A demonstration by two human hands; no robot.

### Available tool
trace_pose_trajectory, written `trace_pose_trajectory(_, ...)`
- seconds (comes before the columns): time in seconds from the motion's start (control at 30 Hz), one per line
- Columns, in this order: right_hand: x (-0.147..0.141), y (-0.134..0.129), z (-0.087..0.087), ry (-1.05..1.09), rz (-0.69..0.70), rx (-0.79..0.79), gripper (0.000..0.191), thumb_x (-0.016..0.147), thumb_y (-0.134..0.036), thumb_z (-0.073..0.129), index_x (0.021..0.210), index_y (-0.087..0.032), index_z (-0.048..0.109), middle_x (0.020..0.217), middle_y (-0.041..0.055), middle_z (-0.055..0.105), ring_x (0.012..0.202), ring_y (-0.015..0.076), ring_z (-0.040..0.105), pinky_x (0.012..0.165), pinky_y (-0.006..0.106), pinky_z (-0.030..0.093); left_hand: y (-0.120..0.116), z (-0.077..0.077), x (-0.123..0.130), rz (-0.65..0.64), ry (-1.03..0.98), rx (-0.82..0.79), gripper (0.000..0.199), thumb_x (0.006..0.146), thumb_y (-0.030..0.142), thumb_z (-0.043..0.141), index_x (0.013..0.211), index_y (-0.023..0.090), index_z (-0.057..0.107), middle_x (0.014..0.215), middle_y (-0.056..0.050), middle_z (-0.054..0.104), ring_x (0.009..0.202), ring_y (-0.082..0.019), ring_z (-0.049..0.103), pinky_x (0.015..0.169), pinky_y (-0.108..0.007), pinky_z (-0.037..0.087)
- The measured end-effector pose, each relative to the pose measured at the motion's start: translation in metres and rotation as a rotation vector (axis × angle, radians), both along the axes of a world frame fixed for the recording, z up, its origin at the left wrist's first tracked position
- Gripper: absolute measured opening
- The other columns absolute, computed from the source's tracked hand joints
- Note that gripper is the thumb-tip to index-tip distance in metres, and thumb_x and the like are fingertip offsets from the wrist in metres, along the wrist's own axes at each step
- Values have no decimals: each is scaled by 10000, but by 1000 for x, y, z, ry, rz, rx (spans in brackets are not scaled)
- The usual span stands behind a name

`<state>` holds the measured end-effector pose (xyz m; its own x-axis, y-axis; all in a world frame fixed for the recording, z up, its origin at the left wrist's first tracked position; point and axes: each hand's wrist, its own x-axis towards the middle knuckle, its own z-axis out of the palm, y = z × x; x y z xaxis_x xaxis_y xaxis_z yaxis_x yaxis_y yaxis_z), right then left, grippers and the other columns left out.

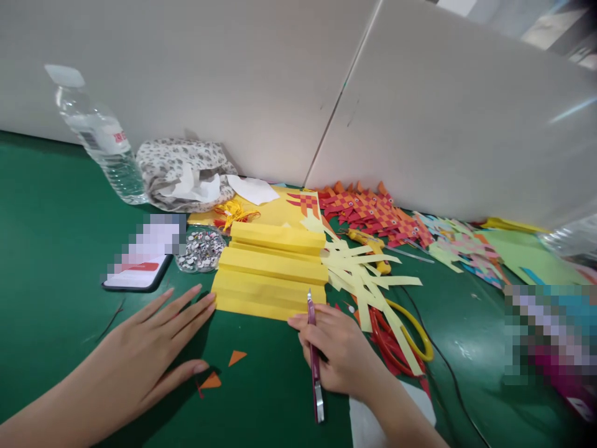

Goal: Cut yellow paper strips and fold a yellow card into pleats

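Note:
A yellow sheet of paper (265,292) with raised crosswise pleats lies in front of me on the green table. My left hand (163,342) is open, its fingers stretched out, with fingertips at the sheet's lower left edge. Between thumb and fingers, my right hand (333,348) grips a slim purple craft knife (314,354) with a silver tip pointing away from me. That hand's fingertips also meet the lower right corner of the yellow paper. Two small orange paper scraps (237,358) lie near my left thumb.
Left stand a water bottle (105,140), phone (144,255), bag of googly eyes (200,249) and patterned pouch (186,162). Pale paper strips (359,267), a yellow glue gun (373,242), scissors with red and yellow handles (422,336), and woven paper fish (368,208) lie right.

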<state>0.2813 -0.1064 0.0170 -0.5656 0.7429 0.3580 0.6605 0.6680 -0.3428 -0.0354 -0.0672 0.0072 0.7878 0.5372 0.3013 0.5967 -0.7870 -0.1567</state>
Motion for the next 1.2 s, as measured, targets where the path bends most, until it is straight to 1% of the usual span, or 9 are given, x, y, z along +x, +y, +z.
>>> trace_pose_trajectory(0.17, 0, -2, -1, -32, -2, 5, 207, 728, -34, 468, 802, -206, 557, 990, 94, 724, 917, 200, 677, 892, 403, 495, 3, 3, 3, 8, -15, 7, 515, 852, 548, 484, 1297, 290, 512, 1363, -16, 516, 1240, -292, 469, 1054, -484, 287)
trace_pose_trajectory(0.3, -1, -2, -2, -14, -3, 26, 204, 727, -41, 473, 802, -205, 569, 957, 90, 727, 877, 197, 683, 868, 394, 506, 6, 2, 0, 23, 8, 20, 409, 858, 528, 485, 1136, 267, 632, 1317, -44, 560, 1208, -317, 494, 975, -516, 360)
trace_pose_trajectory(0.4, -2, -1, -2, -13, -1, 20, 207, 728, -46, 480, 819, -203, 577, 915, 87, 723, 836, 195, 681, 852, 383, 508, 11, 4, 1, 30, -26, 2, 292, 899, 408, 450, 926, 241, 689, 1201, -46, 640, 1093, -294, 576, 926, -496, 419)
trace_pose_trajectory(0.5, -3, 0, 2, -31, 1, 5, 224, 725, -47, 485, 847, -205, 588, 813, 72, 711, 773, 198, 675, 807, 377, 519, 22, 9, 8, 109, -93, -155, 277, 925, 343, 395, 893, 237, 649, 982, -36, 699, 890, -244, 646, 773, -420, 509)
trace_pose_trajectory(0.63, -3, 2, 4, -74, -15, -17, 201, 717, -53, 504, 792, -225, 576, 790, 57, 700, 757, 199, 670, 764, 362, 530, 43, 14, 18, 105, -180, -337, 266, 867, 429, 476, 918, 212, 622, 926, -9, 689, 794, -193, 656, 650, -282, 530)
trace_pose_trajectory(0.73, -2, 3, 0, -98, -22, 43, 195, 737, -44, 509, 801, -221, 559, 898, 80, 708, 817, 204, 670, 780, 364, 530, 52, 16, 22, 94, -168, -492, 329, 888, 409, 362, 861, 206, 620, 706, 100, 622, 598, -93, 605, 487, -168, 442)
trace_pose_trajectory(0.83, -4, 5, -7, -105, -41, 120, 219, 750, -7, 499, 826, -209, 538, 1093, 115, 674, 975, 224, 631, 863, 395, 502, 53, 17, 25, 82, -185, -607, 218, 832, 356, 499, 745, 193, 614, 613, 80, 585, 522, -71, 557, 457, -156, 392)
trace_pose_trajectory(0.97, -11, 13, -8, -88, -114, 147, 254, 765, 27, 451, 846, -204, 521, 1140, 108, 655, 1025, 230, 590, 855, 395, 488, 45, 14, 36, 84, -343, -507, 154, 835, 244, 514, 736, 211, 626, 687, 32, 597, 576, -88, 556, 517, -174, 395)
trace_pose_trajectory(1.2, -32, 38, 1, -230, -123, 230, 237, 831, -15, 389, 793, -173, 562, 754, 85, 633, 733, 212, 552, 642, 320, 439, 42, -4, 55, 6, -456, -198, 275, 870, 163, 452, 677, 200, 645, 596, 19, 590, 558, -92, 560, 501, -183, 359)
